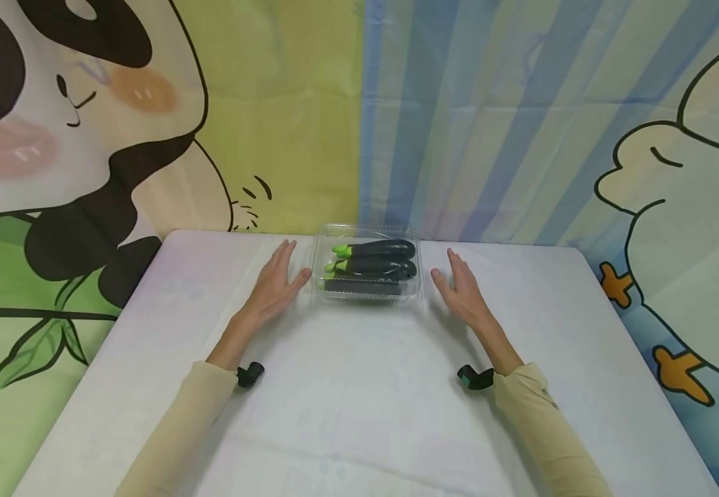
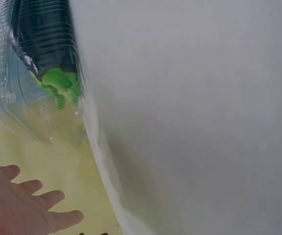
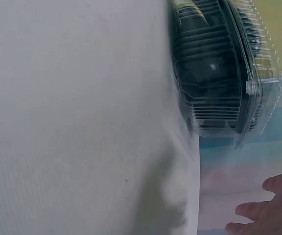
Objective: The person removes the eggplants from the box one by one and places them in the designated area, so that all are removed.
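Observation:
A clear plastic clamshell box [image 1: 359, 232] stands at the table's far edge, in the middle of the head view. Through its lid show glossy dark eggplants [image 1: 386, 248] with bright green stem ends, lying sideways. My left hand [image 1: 275, 286] is held just left of the box, fingers straight and spread, thumb toward it. On the other side my right hand [image 1: 464, 293] mirrors it, palm facing the box and fingers extended. Both hands hold nothing. In the left wrist view, a gap separates my fingers from the ribbed box wall [image 2: 23, 110]; the right wrist view shows a similar gap.
A white cloth covers the table [image 1: 359, 407]. Right behind its far edge hangs a printed curtain [image 1: 297, 117] with a panda and a white bird. Small black wrist cameras [image 1: 250, 375] are worn at both cuffs.

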The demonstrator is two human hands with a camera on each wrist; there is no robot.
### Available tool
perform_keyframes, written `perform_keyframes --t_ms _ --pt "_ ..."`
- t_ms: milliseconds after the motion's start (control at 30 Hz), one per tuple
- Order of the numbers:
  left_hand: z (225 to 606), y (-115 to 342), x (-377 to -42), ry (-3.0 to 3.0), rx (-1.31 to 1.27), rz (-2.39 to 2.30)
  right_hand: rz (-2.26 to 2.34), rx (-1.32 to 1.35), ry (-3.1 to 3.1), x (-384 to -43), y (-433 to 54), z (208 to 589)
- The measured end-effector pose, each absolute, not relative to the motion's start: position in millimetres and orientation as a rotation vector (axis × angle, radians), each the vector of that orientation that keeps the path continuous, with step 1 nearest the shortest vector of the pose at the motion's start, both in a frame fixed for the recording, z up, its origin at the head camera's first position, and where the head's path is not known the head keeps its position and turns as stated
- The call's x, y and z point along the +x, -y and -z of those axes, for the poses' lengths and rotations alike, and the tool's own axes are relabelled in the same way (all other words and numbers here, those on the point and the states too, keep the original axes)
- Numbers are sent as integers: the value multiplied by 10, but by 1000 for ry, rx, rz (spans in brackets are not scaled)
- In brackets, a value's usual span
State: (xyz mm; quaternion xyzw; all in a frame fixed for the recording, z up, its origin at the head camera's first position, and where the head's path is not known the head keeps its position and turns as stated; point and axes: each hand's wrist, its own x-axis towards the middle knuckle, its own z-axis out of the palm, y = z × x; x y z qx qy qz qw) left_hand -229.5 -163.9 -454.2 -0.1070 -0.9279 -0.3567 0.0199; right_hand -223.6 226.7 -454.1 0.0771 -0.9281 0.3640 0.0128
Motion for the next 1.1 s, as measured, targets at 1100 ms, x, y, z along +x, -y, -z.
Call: perform_keyframes --t_ms 1100 --pt "4582 1353 -2076 2725 -192 1818 -1995 57 2588 -1973 -1833 4597"
